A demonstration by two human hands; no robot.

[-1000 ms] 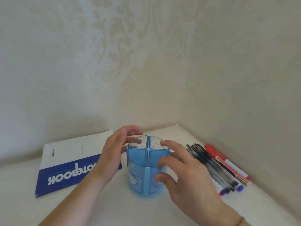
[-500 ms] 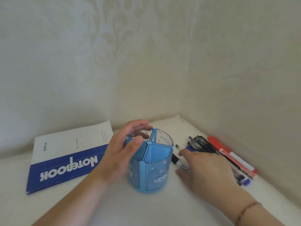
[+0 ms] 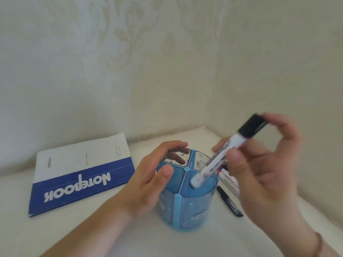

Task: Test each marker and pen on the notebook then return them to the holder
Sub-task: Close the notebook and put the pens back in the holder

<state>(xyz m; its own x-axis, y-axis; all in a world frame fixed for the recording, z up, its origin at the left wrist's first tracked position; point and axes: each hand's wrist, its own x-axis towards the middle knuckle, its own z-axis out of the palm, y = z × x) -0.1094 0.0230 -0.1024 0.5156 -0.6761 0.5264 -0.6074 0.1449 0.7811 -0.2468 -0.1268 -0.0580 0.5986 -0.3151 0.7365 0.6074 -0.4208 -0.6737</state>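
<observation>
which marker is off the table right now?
The black-capped white marker, held tilted in the right hand over the blue holder. The other markers lie on the table.

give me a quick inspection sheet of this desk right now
surface: white desk in a wall corner
job's things: closed notebook lying flat, left; blue holder upright with four compartments; marker tilted, lower end in the near-right compartment; other pens lying right of the holder
clutter: nothing seen
grippers: left hand grips the holder; right hand holds the marker
cables: nothing seen
surroundings: patterned wallpaper
</observation>
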